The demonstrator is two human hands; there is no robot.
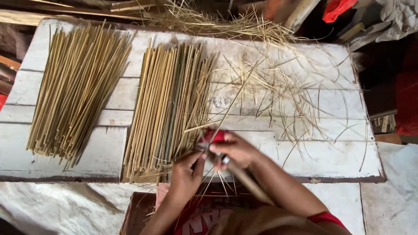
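My right hand (237, 150) grips a knife with a long wooden handle (248, 182), and something red (215, 135) shows at its fingers. My left hand (187, 172) pinches a thin bamboo strip (230, 104) against the blade; the strip runs up and to the right over the table. Just left of my hands lies a pile of split bamboo sticks (167, 109). A second, similar pile (76, 87) lies at the far left of the white wooden table (331, 156).
Loose thin shavings and fibres (283, 91) lie scattered over the right half of the table and along its far edge. A brown box (139, 213) sits below the front edge. White cloth (56, 209) covers the ground; red fabric (335, 8) hangs at top right.
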